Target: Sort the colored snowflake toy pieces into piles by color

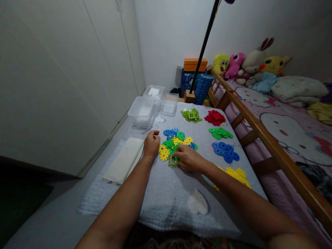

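A mixed pile of notched plastic discs, with yellow discs (164, 153), green discs (168, 144) and blue discs (169, 132), lies on the cloth-covered table (166, 193). My right hand (189, 158) reaches into the near side of this pile, its fingers pinched at a green disc that they partly hide. Under those fingers a light green lattice piece (171, 162) shows. Just left of the pile rests my left hand (151, 144), fingers loosely bent and apart, nothing seen in it.
Sorted heaps line the right: light green pieces (191, 115), red pieces (215, 118), green discs (220, 133), blue discs (225, 151), yellow discs (237, 175). Clear plastic boxes (141, 110) stand back left. Folded cream cloth (124, 160) lies left. A wooden bed rail (249, 121) borders the right.
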